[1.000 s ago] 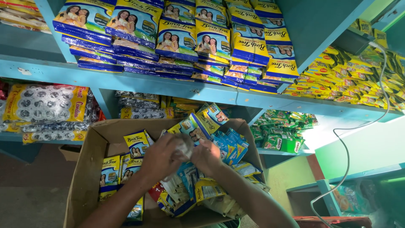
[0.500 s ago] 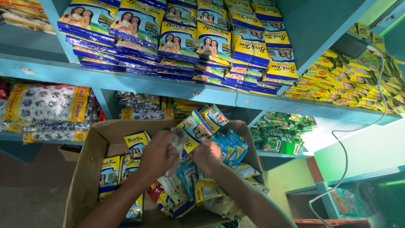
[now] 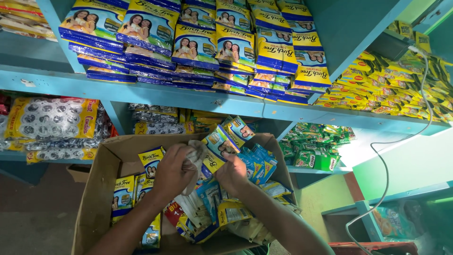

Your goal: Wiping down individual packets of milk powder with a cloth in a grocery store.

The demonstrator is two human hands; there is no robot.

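Over an open cardboard box of small sachets, the left hand and right hand both grip a bunch of blue-and-yellow sachets. These packets look light, floppy and slick, so they are probably best pinched together at their lower edges.

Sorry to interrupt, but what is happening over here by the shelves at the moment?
A person is bent over an open cardboard box full of small blue and yellow sachets. The left hand and the right hand are together over the box, gripping a bunch of sachets and a pale wrapper between them. Above, the blue shelves carry stacked blue and yellow packets, with green packs lower right.
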